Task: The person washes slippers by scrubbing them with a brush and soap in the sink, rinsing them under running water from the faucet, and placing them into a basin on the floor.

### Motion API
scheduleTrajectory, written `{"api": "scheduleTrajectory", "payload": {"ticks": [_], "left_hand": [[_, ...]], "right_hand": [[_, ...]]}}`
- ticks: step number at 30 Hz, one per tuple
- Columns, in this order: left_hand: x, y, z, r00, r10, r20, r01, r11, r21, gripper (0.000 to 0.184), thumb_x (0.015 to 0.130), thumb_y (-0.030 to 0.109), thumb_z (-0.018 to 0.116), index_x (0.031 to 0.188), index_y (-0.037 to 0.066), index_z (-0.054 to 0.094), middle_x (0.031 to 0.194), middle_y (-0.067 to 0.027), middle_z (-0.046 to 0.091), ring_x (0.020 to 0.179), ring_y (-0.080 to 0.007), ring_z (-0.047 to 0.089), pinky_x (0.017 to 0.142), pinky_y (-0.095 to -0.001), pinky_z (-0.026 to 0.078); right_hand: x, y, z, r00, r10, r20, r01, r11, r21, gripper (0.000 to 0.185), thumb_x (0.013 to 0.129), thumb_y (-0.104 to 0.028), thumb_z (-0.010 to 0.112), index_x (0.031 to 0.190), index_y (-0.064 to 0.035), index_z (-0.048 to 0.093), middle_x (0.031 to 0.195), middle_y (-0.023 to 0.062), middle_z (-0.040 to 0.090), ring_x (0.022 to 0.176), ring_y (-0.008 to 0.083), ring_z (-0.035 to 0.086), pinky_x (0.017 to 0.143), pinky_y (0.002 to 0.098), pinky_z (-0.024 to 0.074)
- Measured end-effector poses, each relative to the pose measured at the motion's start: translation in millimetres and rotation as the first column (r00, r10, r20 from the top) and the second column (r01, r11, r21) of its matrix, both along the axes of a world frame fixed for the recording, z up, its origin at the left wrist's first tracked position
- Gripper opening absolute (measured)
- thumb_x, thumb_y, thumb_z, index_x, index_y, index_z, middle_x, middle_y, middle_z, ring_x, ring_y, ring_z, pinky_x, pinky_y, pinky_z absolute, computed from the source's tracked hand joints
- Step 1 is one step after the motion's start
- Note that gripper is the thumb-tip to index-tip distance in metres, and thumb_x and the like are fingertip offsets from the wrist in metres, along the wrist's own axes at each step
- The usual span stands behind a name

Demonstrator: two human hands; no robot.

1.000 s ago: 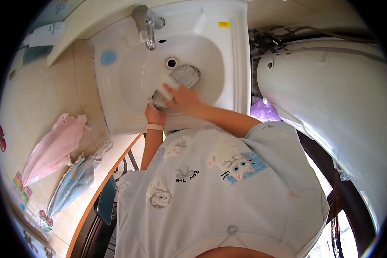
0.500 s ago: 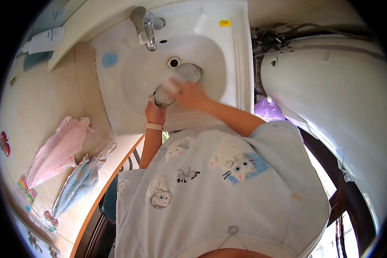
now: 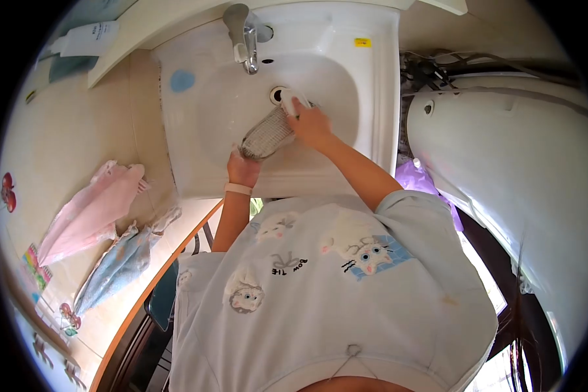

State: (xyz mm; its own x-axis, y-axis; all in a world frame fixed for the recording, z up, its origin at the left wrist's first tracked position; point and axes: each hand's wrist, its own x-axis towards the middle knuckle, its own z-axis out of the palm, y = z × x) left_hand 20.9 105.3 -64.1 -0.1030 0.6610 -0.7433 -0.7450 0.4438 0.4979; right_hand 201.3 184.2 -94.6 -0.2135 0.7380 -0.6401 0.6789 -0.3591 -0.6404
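A shoe [image 3: 266, 135] lies sole up over the sink basin [image 3: 209, 98], its grey tread pattern facing me. My left hand [image 3: 244, 168] is closed around the shoe's near end, with the thumb along its edge. At the far end, my right hand [image 3: 312, 123] grips what looks like a white scrub brush [image 3: 293, 103] and presses it onto the sole. Any bristles are hidden underneath. The drain hole [image 3: 279, 95] is just beyond the brush.
A chrome faucet [image 3: 247, 49] stands at the back of the sink. On the left wall hang a pink cloth [image 3: 91, 215] and a blue cloth [image 3: 114, 268]. To the right are a white appliance [image 3: 503, 130], hoses [image 3: 438, 68] and a purple bag [image 3: 415, 178].
My right hand has moved the white scrub brush from the middle of the sole to the far end near the drain. The left hand keeps its hold on the shoe. The view has shifted slightly.
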Motion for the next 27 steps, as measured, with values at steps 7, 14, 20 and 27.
{"api": "scheduleTrajectory", "payload": {"ticks": [7,14,20,27], "left_hand": [[4,9,-2,0.954,-0.053,-0.295,0.042,0.998,-0.046,0.043,0.094,0.028,0.029,0.120,-0.004,0.040,0.119,-0.0146,0.049,0.110,-0.0276,0.049,0.090,-0.0433,0.044],[10,10,-7,0.971,-0.037,-0.238,0.047,0.998,0.037,0.041,0.093,0.029,0.038,0.118,-0.003,0.043,0.112,-0.0137,0.053,0.101,-0.0259,0.055,0.083,-0.0396,0.048],[10,8,-7,0.924,-0.118,-0.364,0.097,0.992,-0.077,0.029,0.085,0.014,0.053,0.108,-0.002,0.052,0.102,-0.0109,0.058,0.092,-0.0194,0.058,0.075,-0.0339,0.051],[-11,9,5,0.375,-0.388,-0.842,0.495,0.852,-0.172,0.019,0.071,0.007,0.063,0.089,0.002,0.064,0.090,-0.0130,0.061,0.088,-0.0197,0.059,0.073,-0.0311,0.048]], "right_hand": [[-17,-51,61,0.924,0.341,-0.174,-0.267,0.900,0.345,0.057,0.080,-0.037,0.051,0.132,-0.0179,0.036,0.105,0.0309,0.049,0.092,0.0390,0.053,0.074,0.0452,0.0462],[-9,-52,34,0.996,0.077,-0.040,-0.067,0.974,0.216,0.057,0.082,-0.036,0.051,0.134,-0.0211,0.031,0.104,0.0251,0.048,0.081,0.0348,0.055,0.069,0.0447,0.0462],[10,-52,-12,0.998,0.014,-0.055,0.007,0.932,0.362,0.061,0.082,-0.040,0.049,0.136,-0.0190,0.027,0.093,0.0212,0.050,0.076,0.0343,0.055,0.067,0.0423,0.0461],[3,-38,32,0.944,-0.224,-0.243,0.295,0.902,0.315,0.061,0.081,-0.037,0.053,0.135,-0.0216,0.030,0.084,0.0148,0.048,0.071,0.0312,0.054,0.065,0.0397,0.0449]]}}
